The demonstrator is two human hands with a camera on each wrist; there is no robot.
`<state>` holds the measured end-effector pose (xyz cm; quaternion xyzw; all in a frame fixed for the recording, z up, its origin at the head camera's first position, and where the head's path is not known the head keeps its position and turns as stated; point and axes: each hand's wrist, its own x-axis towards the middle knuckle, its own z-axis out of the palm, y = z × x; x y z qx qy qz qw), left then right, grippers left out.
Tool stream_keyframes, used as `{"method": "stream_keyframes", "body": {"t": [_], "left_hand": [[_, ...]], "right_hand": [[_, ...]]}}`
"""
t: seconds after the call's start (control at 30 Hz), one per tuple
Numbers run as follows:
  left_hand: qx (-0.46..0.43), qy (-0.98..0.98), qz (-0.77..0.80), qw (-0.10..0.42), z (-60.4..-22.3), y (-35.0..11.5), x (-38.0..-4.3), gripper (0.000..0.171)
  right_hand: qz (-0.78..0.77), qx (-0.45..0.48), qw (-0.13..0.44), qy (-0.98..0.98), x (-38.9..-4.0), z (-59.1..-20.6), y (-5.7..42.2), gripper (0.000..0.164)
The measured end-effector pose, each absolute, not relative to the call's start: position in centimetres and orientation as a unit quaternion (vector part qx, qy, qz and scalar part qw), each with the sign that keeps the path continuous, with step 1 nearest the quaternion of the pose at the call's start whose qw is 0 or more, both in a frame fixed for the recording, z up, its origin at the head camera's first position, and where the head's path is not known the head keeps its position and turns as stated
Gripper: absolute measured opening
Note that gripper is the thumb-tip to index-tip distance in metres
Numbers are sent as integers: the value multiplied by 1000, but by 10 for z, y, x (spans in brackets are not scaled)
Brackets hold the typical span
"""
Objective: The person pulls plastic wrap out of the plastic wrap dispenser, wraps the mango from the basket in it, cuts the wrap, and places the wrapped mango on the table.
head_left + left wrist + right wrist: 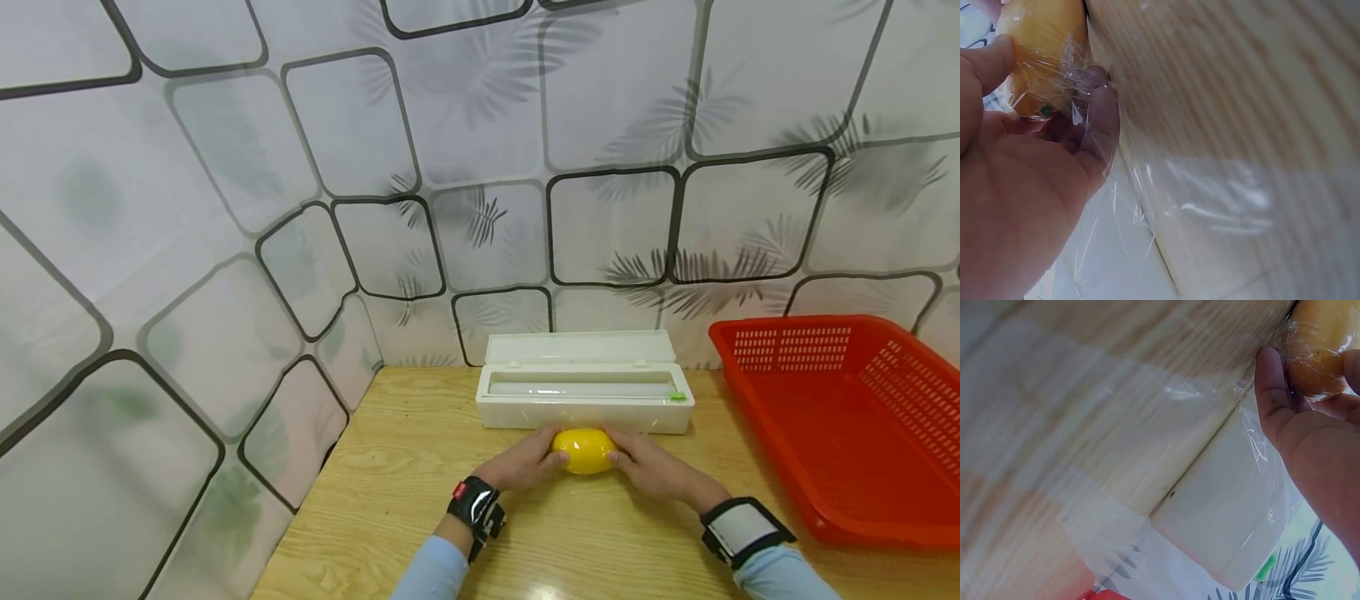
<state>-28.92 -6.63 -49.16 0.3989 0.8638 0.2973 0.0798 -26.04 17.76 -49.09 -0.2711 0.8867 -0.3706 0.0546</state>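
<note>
With the clock centred on the yellow rounded object (587, 452) in the head view, the person's left hand (527, 462) is seen at nine o'clock and the right hand (654, 468) at three. The object is held between the two hands, above or on the near part of the wooden table (405, 475); whether its underside is rested there cannot be told. Its left end is gripped by the bent fingers and thumb of the left hand, parted only by the object's width. The right end is gripped in the same way by the thumb and curled fingers of the right hand.

The object is wrapped in clear film (1072, 65), creased at its ends, and more film is seen spread across the table in both wrist views. Just beside the object, at twelve o'clock, a white box (585, 412) is placed, its lid (581, 348) raised at the back. A pale roll (577, 389) is held inside, and a small green piece (678, 397) is set at one o'clock, on the box's right end. A red basket (862, 442) is placed at three o'clock, well apart from the object.
</note>
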Motion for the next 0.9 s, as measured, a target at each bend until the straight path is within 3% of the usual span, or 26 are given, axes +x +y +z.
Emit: {"method": "stream_keyframes", "body": {"t": [0.53,0.8,0.9], "left_hand": [[400,859,306,89,-492,-66,-291,38],[391,862,307,95,-491,-67,-290,38],[392,864,302,93,-489,-66,-289,36]], "right_hand": [[-402,-203,76,889,-257,-490,175,38],[-392,-214,62,893,-258,-494,174,61],[-382,-218,45,897,-259,-494,172,61]]}}
